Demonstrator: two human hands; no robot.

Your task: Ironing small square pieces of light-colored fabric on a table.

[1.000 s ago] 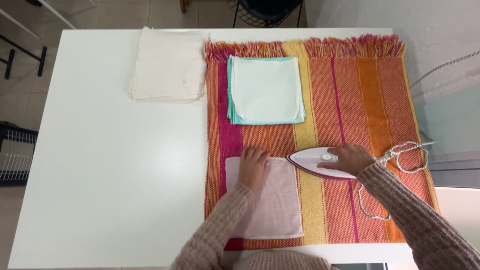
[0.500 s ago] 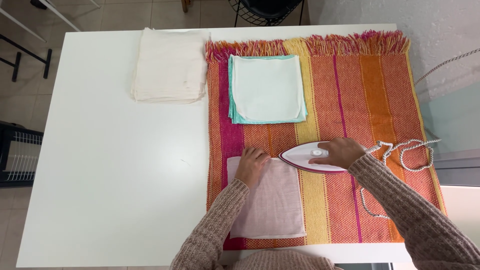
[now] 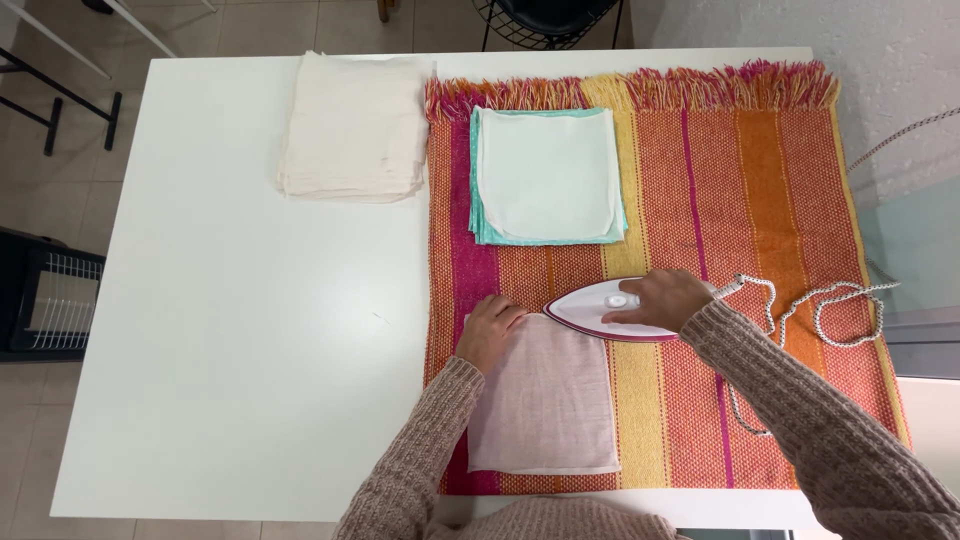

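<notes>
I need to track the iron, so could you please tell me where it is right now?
In the head view, the iron lies under the right hand on the striped cloth, its tip at the top right corner of the pink cloth.

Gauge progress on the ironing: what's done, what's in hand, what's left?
Looks done: the folded mint-edged stack on the striped blanket. In hand: right hand on the iron at the pink cloth, left hand pinning its corner. Probably left: the cream pile.

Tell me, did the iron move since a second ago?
Yes. The iron slid left along the striped blanket, its tip now over the pink cloth's top edge.
</notes>
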